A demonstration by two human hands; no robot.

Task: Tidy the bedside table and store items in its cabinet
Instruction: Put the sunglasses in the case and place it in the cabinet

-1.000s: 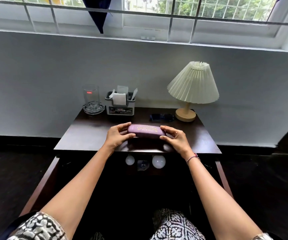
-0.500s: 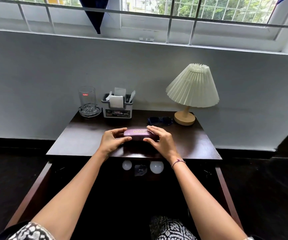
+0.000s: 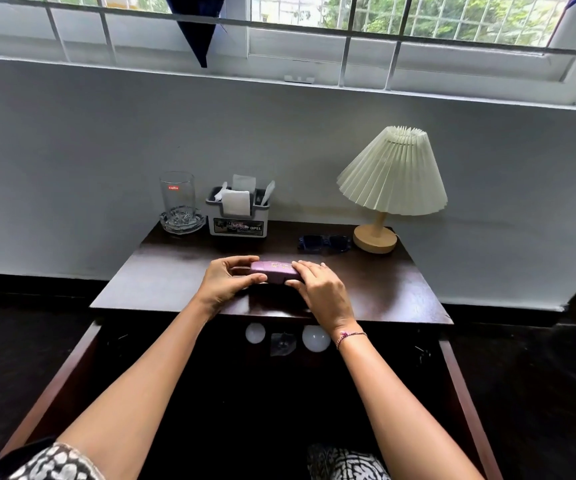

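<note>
From the head view, you've got both hands on the purple glasses case (image 3: 274, 270), which sits near the middle of the dark worktop (image 3: 161, 275). Your left hand (image 3: 225, 282) is curled around the case's left end — thumb along the near side, fingers arched over the far side. Your right hand (image 3: 321, 291) lies over the right end, fingers draped across the top and thumb tucked at the front edge, so both hands are partly closed on it. I can't tell whether the case is resting on the wood or lifted a touch.

Behind the case, to the right, a pair of dark sunglasses (image 3: 324, 243) lies flat, just beside the round wooden base of the pleated lamp (image 3: 392, 178). Back left, a clear glass tumbler (image 3: 178, 192) stands upright in a glass ashtray (image 3: 182, 221), and right next to it a white organiser box (image 3: 238, 221) holds tissues. Below the front edge of the worktop — in the dark open cabinet (image 3: 452, 372) — two white bulbs (image 3: 315, 338) show.
</note>
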